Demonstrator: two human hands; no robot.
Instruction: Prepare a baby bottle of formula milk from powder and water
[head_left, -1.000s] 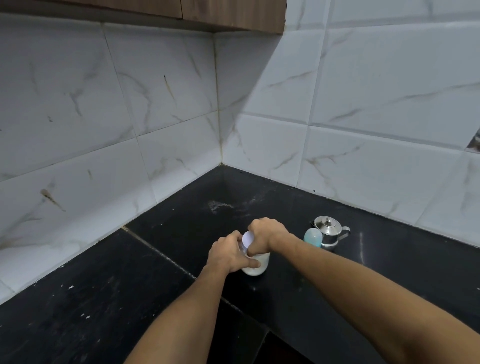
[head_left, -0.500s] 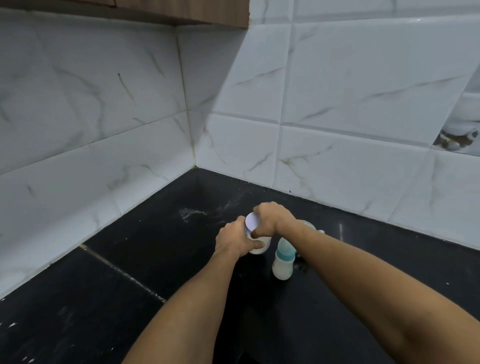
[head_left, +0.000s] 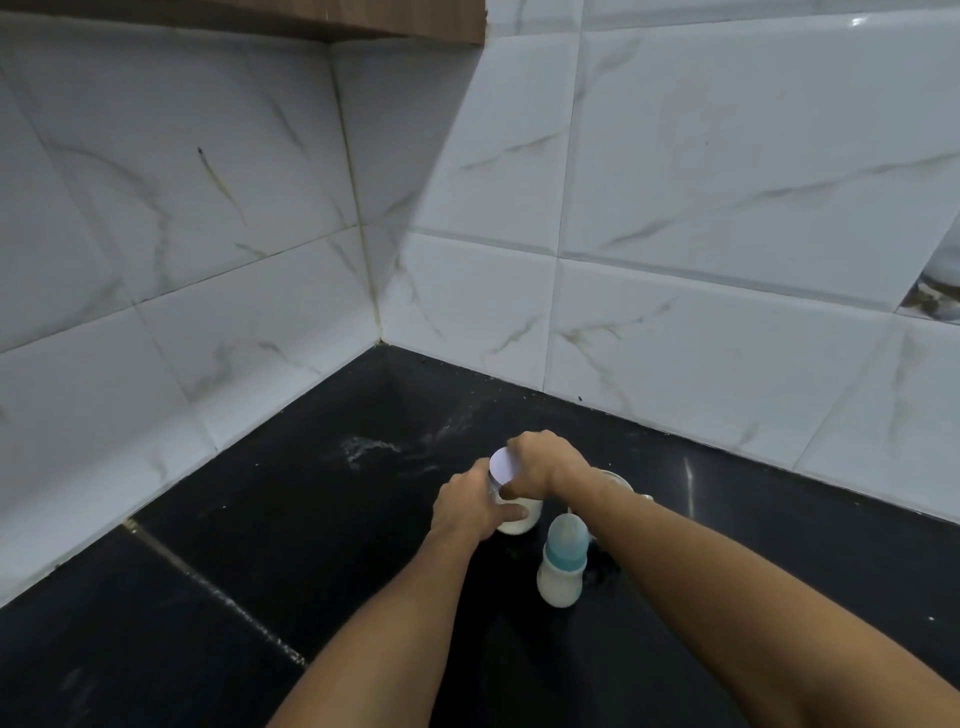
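**Head view. Both my hands at the white jar on the black surface.**
My left hand grips the jar's body, thumb laid across its front. My right hand comes from above, its fingers curled round the round white lid at the jar's top. I cannot tell whether the lid is seated. The baby bottle, with a teal cap and white lower body, stands upright just right of the jar and nearer to me, not touching it. A whitish smear lies on the surface left of the jar and farther from me. The tiled wall rises beyond the jar.
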